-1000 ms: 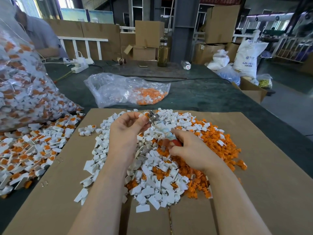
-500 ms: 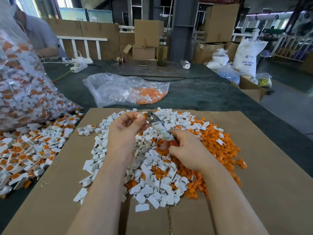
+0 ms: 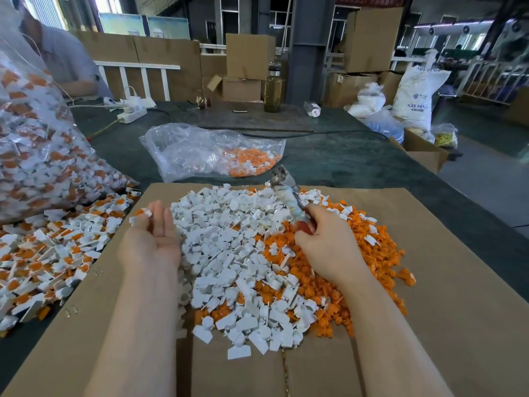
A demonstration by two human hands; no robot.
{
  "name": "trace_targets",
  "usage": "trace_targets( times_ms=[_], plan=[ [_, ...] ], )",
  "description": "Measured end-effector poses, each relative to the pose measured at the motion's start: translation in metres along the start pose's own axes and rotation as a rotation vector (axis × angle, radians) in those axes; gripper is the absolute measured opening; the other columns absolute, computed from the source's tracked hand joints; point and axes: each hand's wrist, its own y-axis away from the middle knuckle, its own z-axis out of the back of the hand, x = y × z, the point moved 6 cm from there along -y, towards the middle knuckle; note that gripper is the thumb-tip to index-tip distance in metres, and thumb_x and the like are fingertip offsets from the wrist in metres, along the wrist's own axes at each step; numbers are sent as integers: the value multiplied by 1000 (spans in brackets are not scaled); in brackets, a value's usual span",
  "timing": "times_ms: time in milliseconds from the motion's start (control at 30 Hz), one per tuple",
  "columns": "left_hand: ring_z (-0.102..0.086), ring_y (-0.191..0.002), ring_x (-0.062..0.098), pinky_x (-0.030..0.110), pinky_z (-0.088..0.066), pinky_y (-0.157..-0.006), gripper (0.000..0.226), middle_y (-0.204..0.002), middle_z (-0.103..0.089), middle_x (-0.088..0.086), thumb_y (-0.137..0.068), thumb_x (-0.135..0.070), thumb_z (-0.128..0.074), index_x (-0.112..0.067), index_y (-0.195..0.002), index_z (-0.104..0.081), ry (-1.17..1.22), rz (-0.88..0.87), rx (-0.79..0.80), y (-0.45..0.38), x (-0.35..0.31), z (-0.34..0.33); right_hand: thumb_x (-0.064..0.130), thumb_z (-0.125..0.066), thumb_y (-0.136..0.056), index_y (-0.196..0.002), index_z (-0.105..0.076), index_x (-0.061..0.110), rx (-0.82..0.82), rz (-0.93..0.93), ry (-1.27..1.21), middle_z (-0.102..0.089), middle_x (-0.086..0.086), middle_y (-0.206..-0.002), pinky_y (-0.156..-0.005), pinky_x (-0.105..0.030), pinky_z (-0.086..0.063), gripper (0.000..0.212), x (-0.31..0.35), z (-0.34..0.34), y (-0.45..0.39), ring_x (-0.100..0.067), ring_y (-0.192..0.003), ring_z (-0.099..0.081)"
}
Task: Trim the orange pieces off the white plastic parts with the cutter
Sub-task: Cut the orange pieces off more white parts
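One view, from the head. Untrimmed parts point(image 3: 43, 253) lie left of the cardboard point(image 3: 429, 282), nearest the left hand point(image 3: 153, 239), palm up, fingers straight, a small part point(image 3: 143, 214) at its fingertips. Right hand point(image 3: 326, 245) curls round the cutter point(image 3: 289, 197), which points up and away over the trimmed heap point(image 3: 229, 253).

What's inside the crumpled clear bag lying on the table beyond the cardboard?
The clear bag holds a heap of orange pieces at its right end, with a few white bits among them. The wrinkled left side looks mostly empty, though glare hides its contents.
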Motion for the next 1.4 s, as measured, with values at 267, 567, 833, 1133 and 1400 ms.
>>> trace_targets(
  times_ms=[267, 567, 833, 1133, 1400],
  plan=[
    [-69, -72, 10, 24, -60, -73, 37, -96, -67, 8, -106, -6, -35, -6, -142, -45, 161, -11, -34, -14, -7, 7, 28, -54, -93, -73, -45, 32, -31, -101, 98, -53, 10, -67, -44, -16, -28, 23, -14, -1, -5, -7, -54, -49],
    [-73, -83, 4, 20, -59, -69, 22, -96, -75, -4, -91, -13, -68, -19, -112, -68, -601, -99, 75, 8, 4, -10, 28, -53, -93, -83, -55, 25, 13, -62, 170, -59, 9, -74, -49, -22, -36, 12, -9, -10, -5, -7, -62, -54],
    [-50, -123, 21, 43, -38, -103, 26, -135, -57, -3, -98, -30, -57, -30, -122, -66, -1917, -832, 493, 32, 52, -39, 32, -59, -89, -111, -61, 27, -70, -41, 349, -57, 8, -92, -48, -21, -32, 23, -2, -14, -1, -10, -74, -46],
    [-55, -110, 24, 39, -42, -94, 22, -117, -60, 1, -96, -34, -57, -27, -116, -65, -2187, -875, 612, 33, 72, -34, 40, -62, -88, -106, -57, 25, -52, -62, 452, -47, 10, -87, -45, -22, -31, 24, -7, -19, -2, -10, -69, -45],
    [-55, -112, 25, 34, -46, -90, 29, -123, -60, 4, -96, -31, -60, -23, -122, -68, -2177, -788, 578, 31, 69, -31, 47, -57, -91, -102, -56, 27, -111, -96, 364, -53, 14, -74, -44, -22, -35, 22, -10, -13, -3, -6, -62, -49]
  ],
)
